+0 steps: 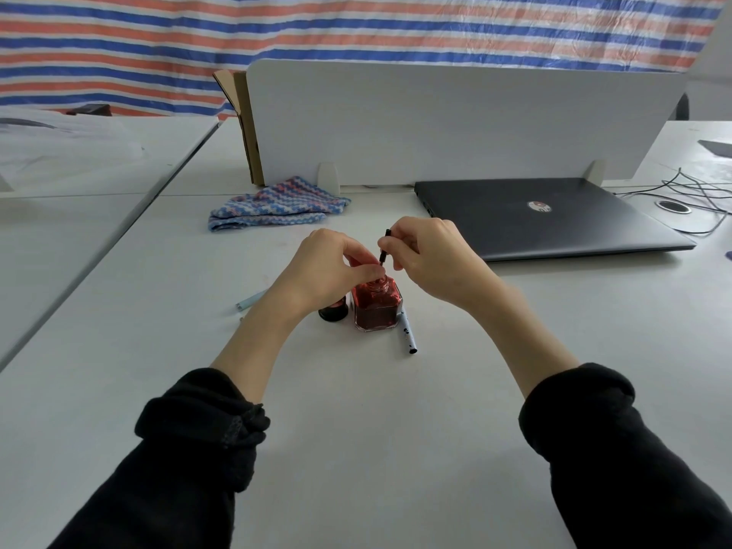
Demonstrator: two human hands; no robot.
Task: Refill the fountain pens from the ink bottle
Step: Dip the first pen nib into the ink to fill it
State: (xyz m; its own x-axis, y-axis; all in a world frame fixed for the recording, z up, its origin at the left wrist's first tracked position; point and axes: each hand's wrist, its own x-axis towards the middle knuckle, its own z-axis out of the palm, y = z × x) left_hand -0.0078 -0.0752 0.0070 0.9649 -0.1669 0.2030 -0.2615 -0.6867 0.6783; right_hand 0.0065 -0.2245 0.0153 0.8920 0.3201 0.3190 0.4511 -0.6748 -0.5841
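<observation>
Both sleeves (206, 449) lead to hands: right hand (426, 251) pinches upright converter (384, 247) over ink bottle (376, 305), left hand (328, 263) pinching its base.

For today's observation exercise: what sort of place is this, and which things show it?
Probably an office desk: a closed dark grey laptop, a white upright desk divider panel and loose black cables on the white tabletop.

bright, even light | faint shadows | sharp | wide-angle edge bending

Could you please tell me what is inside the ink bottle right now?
Dark red ink fills the ink bottle. The left hand covers its mouth, so whether the pen part pinched by the right hand reaches inside is hidden.
</observation>
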